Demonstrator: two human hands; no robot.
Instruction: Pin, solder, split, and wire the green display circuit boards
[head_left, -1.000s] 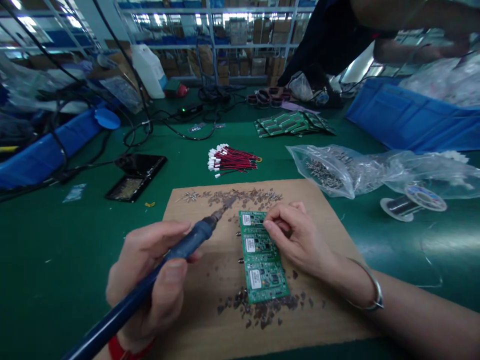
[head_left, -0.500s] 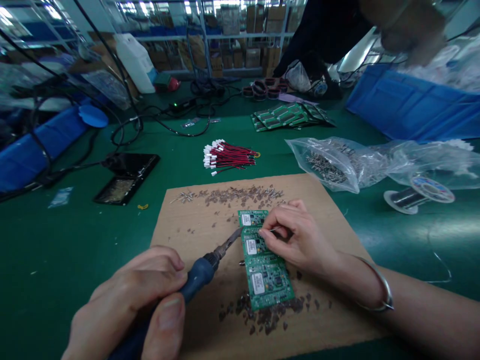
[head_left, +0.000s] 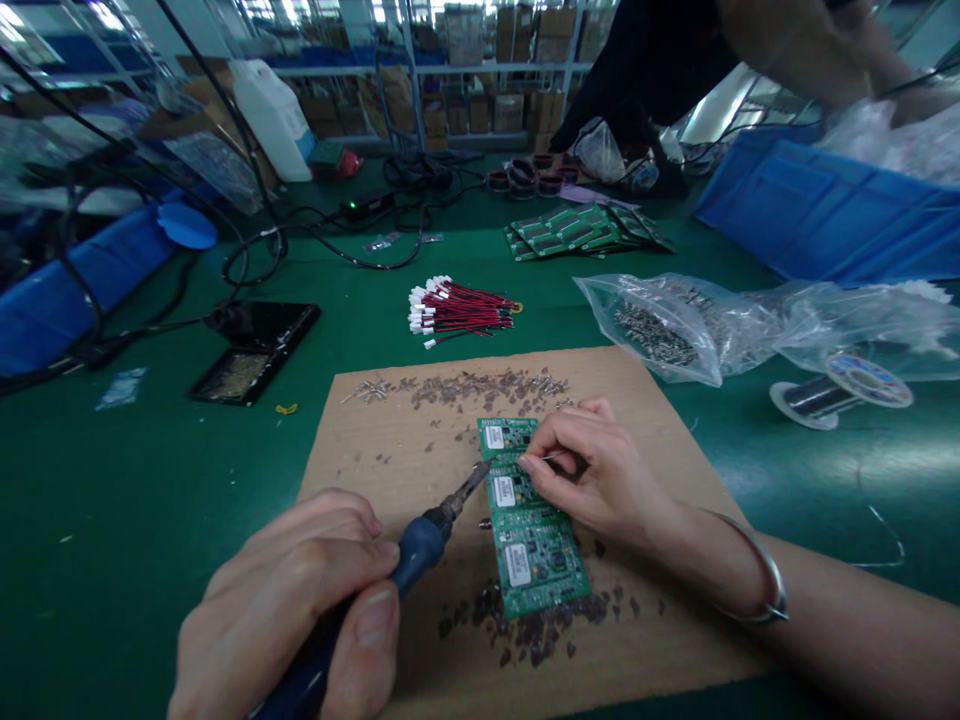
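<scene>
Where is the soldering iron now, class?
In the head view, the soldering iron is in the left hand, left of centre, its tip at the left edge of the circuit board.

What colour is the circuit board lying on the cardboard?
The circuit board is green, with white labels; the head view shows it.

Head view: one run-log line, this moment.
left hand: holds soldering iron, tip at circuit board left edge | right hand: pinches thin wire | circuit board: on cardboard
</scene>
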